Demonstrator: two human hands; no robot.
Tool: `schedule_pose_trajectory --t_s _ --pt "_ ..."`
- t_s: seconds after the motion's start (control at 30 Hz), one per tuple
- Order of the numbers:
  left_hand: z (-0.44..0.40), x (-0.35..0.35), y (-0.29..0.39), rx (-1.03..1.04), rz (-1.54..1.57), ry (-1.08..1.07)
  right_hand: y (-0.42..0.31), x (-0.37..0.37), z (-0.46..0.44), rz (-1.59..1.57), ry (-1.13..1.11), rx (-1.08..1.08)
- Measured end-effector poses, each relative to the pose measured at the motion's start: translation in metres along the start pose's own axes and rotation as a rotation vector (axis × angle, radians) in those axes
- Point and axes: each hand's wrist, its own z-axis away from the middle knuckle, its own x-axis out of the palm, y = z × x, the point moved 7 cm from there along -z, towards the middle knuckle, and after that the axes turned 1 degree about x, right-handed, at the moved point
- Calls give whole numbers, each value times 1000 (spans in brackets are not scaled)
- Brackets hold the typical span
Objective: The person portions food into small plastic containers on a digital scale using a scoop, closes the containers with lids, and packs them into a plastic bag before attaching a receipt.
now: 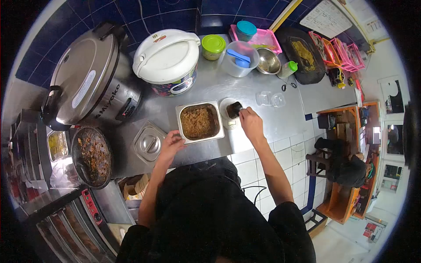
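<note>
A square steel pan (200,122) filled with brown minced food stands on the steel counter. My left hand (171,146) is at its lower left corner, fingers curled near the rim; what they grip, if anything, is too small to tell. My right hand (251,122) is closed on a small dark scoop (233,109), held over a white kitchen scale (230,124) to the right of the pan. Whether the scoop touches the scale is unclear. Left of the pan lies a steel lid (147,143).
A steel cooker (87,83) and a white-lidded rice cooker (169,57) stand at the left back. A dark pan (92,155) with food scraps is at left. Tubs, a steel bowl (268,61) and small clear containers (270,99) sit behind. Another person (351,171) sits at right.
</note>
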Motion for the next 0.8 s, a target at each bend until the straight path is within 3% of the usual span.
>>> schedule_pose_trajectory --t_s 0.3,0.57,0.7,0.8 --pt "0 -2 2 3 -31 32 -3 3 1 -37 -13 -21" --pt "2 2 8 -25 -87 34 -10 -80 -30 -276 190 123" --pt "1 3 6 -9 -73 15 -45 -62 -32 -512 10 73" --pt "0 1 4 -2 -29 14 -75 -8 -18 -463 -94 -66"
